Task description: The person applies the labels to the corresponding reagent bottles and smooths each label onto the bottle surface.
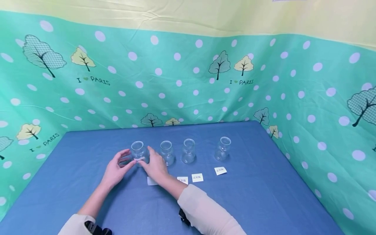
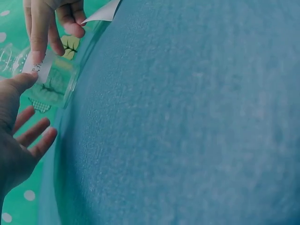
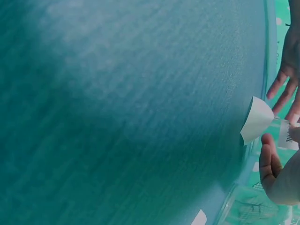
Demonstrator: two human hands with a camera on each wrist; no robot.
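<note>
A white label (image 1: 139, 159) lies against the front of the leftmost glass jar (image 1: 138, 147), upright on the blue counter (image 1: 249, 199); the thumb of the left hand (image 1: 115, 169) touches one end, its other fingers spread; the right hand (image 1: 156, 164) has its thumb on the other end, fingers loosely extended. The label looks light and easily creased, best held by its edges; the jar seems stiff, slick and breakable, best steadied round its body.
</note>
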